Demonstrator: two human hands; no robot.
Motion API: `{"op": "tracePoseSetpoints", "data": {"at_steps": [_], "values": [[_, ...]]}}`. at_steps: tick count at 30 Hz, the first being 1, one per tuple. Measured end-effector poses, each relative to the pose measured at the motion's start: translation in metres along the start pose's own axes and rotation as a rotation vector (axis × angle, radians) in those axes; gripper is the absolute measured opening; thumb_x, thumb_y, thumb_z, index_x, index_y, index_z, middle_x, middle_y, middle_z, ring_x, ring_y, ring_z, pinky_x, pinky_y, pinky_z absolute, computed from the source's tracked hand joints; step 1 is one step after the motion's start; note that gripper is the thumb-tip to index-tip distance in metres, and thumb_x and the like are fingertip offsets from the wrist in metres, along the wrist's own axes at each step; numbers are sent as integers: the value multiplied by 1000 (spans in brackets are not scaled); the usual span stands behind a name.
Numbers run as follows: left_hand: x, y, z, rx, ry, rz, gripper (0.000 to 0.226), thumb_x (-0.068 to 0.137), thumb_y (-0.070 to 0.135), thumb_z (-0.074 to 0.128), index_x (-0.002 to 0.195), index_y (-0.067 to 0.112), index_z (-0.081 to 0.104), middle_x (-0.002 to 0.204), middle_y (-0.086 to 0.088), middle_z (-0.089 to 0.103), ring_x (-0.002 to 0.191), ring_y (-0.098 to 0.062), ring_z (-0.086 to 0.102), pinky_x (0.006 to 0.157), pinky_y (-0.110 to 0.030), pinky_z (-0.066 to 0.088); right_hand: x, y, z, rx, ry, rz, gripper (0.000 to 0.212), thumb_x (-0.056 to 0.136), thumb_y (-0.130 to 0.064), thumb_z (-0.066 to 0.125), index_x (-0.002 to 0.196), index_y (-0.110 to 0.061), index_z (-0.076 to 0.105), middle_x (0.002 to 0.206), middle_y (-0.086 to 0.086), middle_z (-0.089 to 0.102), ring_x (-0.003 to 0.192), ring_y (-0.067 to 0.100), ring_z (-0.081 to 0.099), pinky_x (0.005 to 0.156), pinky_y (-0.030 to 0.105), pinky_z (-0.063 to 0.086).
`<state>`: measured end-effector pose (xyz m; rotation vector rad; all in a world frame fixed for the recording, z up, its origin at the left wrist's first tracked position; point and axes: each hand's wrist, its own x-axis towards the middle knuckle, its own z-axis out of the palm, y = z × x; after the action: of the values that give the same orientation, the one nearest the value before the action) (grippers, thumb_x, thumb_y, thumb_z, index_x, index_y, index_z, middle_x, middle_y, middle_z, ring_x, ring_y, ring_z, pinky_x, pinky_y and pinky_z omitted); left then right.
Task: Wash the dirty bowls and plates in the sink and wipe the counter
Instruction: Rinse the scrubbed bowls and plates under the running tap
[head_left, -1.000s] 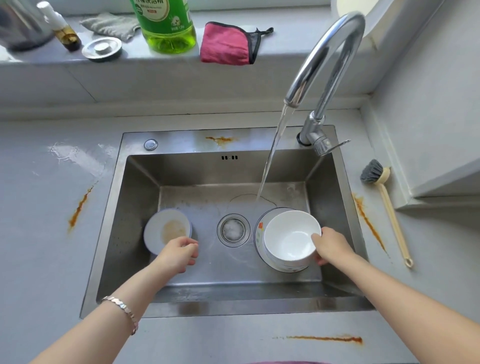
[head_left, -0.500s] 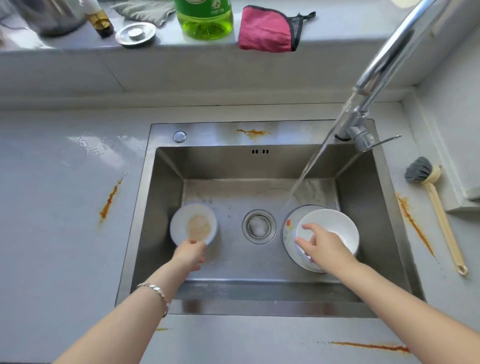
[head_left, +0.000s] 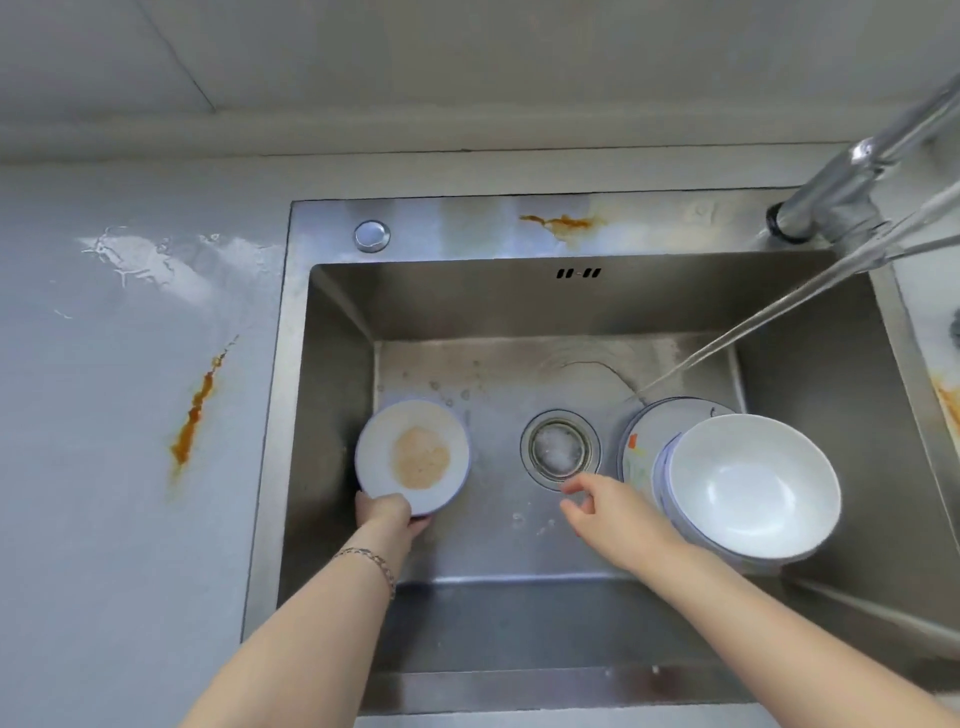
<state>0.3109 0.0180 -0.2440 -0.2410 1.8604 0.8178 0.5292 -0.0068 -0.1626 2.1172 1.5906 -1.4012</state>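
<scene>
**Left hand on dirty bowl, right hand free over sink floor**

Counter: grey, wet patch at the back left, orange stains not yet wiped.

Sink: steel. The tap is running and its stream lands on the floor just behind the plate.

White bowl: right side of the sink, tilted, resting on the plate. The inside looks clean. The plate lies flat under it, mostly covered, with a coloured print at its edge.

Dirty bowl: left side of the sink floor, tan residue in the middle.

Left hand: grips the near rim of the dirty bowl. How the thumb and fingers lie on it can't be made out.

Right hand: fingers loose and spread, holding nothing, just beside the drain and close to the white bowl.

Handling, as a judgement: the dishes look ceramic, so stiff, breakable, fairly light and slick when wet. A rim pinch is fine for tilting. To carry a bowl under the stream, thumb inside and fingers under the foot would be safer. Knocking the bowls against steel or each other risks a chip. The plate should come out only once the bowl is off it.
</scene>
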Motion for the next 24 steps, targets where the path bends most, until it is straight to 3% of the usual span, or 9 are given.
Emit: {"op": "tracePoseSetpoints", "data": {"at_steps": [5,7,9,12,14,16,18,21,24], "values": [[-37,8,2,84,-134,83,60,86,-19,26,138,10,36,139,-15,42,122,-45,42,77,-52,48,-7,-3,-1,197,4,31,31,92,-26,49,121,-18,56,76,-5,59,74,15,61,81,28,48],[-64,17,-1,151,-240,141,51,87,-18,30,131,5,41,127,-17,48,108,-42,51,63,-48,55,-14,-13,-11,375,1,39,38,93,-28,50,129,-16,48,78,-4,59,64,12,60,80,35,53],[-97,29,-5,243,-346,214,40,87,-15,35,119,7,45,106,-15,55,84,-39,60,52,-38,57,-26,-26,-29,584,-4,45,50,93,-29,51,139,-20,34,83,1,60,63,14,61,66,30,55],[-144,44,-9,398,-512,324,36,88,-7,41,114,15,50,89,-9,65,58,-28,67,62,-35,60,-50,-34,-66,778,-42,-25,54,94,-26,50,142,-27,26,102,5,62,66,17,65,55,24,54],[-172,48,-8,442,-597,377,35,88,-2,45,111,22,53,75,-3,71,54,-24,67,72,-38,59,-70,-31,-90,782,-19,-109,42,96,-17,47,135,-26,37,98,5,64,59,16,66,54,25,56],[-197,48,-3,438,-643,424,30,90,2,49,105,27,55,61,3,69,52,-19,66,67,-33,59,-87,-23,-109,782,29,-143,34,94,-7,44,125,-22,45,88,7,65,52,16,65,54,28,57],[-218,44,4,377,-696,422,26,90,8,52,109,26,56,69,4,70,61,-17,67,66,-30,59,-101,-14,-126,828,40,-142,29,93,-2,40,115,-18,49,81,9,64,50,19,65,52,28,56],[-245,28,23,234,-823,325,31,88,23,59,119,26,55,99,-4,66,82,-22,66,75,-36,59,-115,-1,-148,888,28,-118,19,93,-3,39,98,-16,52,69,13,64,51,22,65,48,27,53],[-265,13,53,135,-794,293,24,94,26,50,118,25,52,103,-9,63,78,-22,68,62,-31,58,-116,14,-165,866,44,-120,15,94,-7,40,94,-16,51,66,14,64,52,22,66,48,27,54]]}}
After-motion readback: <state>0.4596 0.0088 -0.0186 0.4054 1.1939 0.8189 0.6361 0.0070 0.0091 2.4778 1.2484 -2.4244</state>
